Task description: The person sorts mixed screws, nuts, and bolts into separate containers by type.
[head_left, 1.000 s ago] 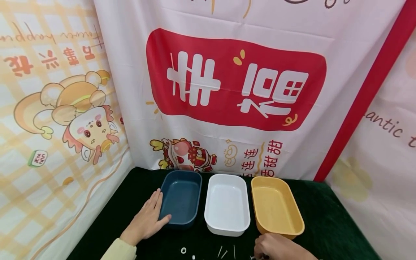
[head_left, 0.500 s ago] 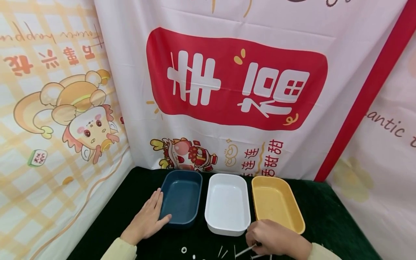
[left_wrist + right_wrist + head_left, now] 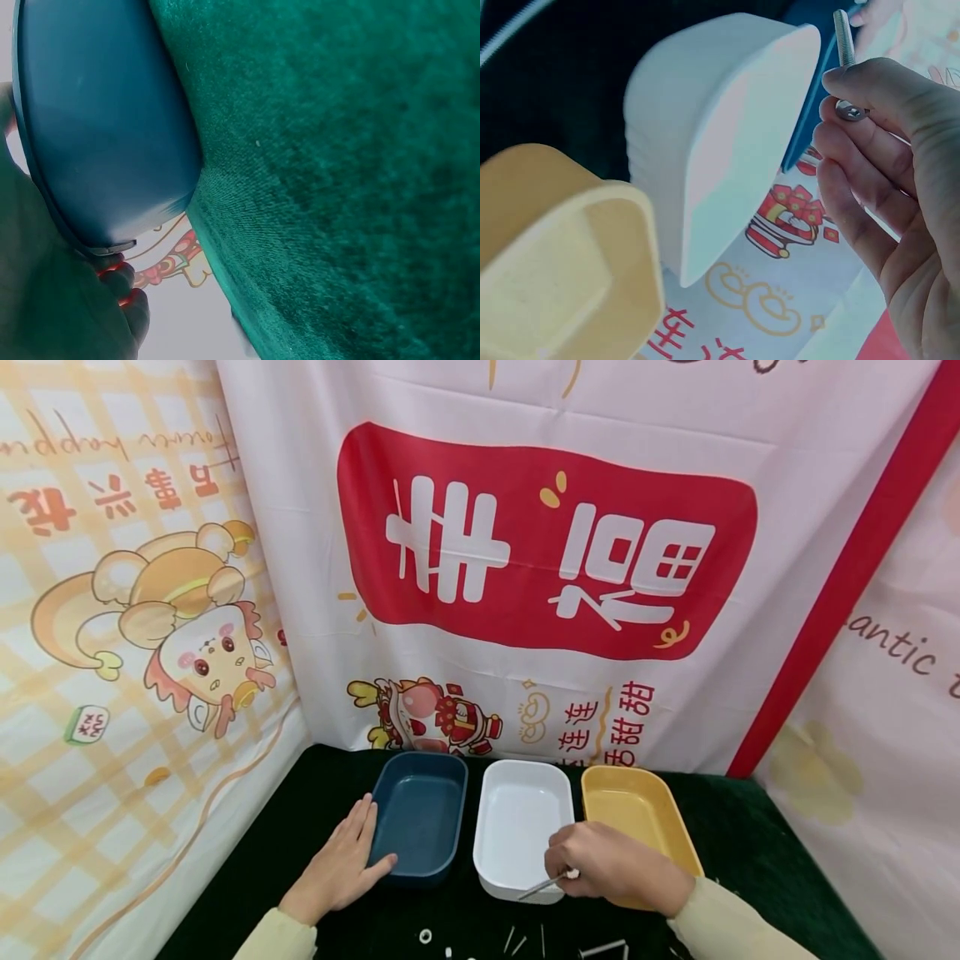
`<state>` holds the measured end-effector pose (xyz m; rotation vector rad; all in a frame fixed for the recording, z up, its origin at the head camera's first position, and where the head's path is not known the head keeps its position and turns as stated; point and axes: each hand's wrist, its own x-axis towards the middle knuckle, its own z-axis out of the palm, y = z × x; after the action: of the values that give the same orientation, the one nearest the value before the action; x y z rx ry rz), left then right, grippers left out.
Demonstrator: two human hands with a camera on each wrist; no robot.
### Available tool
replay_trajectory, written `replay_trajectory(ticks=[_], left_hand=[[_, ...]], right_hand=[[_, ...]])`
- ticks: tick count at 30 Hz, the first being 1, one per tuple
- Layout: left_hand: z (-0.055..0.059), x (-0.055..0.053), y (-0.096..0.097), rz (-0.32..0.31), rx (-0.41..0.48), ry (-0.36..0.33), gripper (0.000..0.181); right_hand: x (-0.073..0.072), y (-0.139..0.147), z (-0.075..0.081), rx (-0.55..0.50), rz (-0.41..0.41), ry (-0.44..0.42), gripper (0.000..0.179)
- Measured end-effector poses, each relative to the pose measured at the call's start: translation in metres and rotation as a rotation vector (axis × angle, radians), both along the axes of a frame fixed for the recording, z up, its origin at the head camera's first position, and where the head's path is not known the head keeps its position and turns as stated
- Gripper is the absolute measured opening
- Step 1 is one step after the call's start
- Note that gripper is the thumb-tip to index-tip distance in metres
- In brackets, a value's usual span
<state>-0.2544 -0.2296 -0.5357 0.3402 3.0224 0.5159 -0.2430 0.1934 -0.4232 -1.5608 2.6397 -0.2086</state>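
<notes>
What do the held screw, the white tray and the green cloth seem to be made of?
Screw: probably steel; shiny grey, with crisp threads.
White tray: smooth, softly glossy, likely plastic, though coated metal is possible.
Green cloth: velvet-like fabric; short, fuzzy pile.

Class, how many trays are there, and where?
3, in the head view: the blue tray at left, touched by the left hand; the white tray in the middle; the yellow tray at right, partly hidden by the right hand.
</notes>
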Motion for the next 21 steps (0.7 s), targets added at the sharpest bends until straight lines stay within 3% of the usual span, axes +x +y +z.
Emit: replay_trajectory(ticks=[7,21], left_hand=[[-0.001,-0.002,0.0,0.005,0.003,0.001,0.109],[-0.001,0.0,0.0,0.005,-0.011,0.003,0.108]], right_hand=[[-0.016,-0.012,0.007,-0.059,0.021,0.055,0.009],[-0.043,-0.049,0.01,-0.176,-0.087,0.066,0.011]])
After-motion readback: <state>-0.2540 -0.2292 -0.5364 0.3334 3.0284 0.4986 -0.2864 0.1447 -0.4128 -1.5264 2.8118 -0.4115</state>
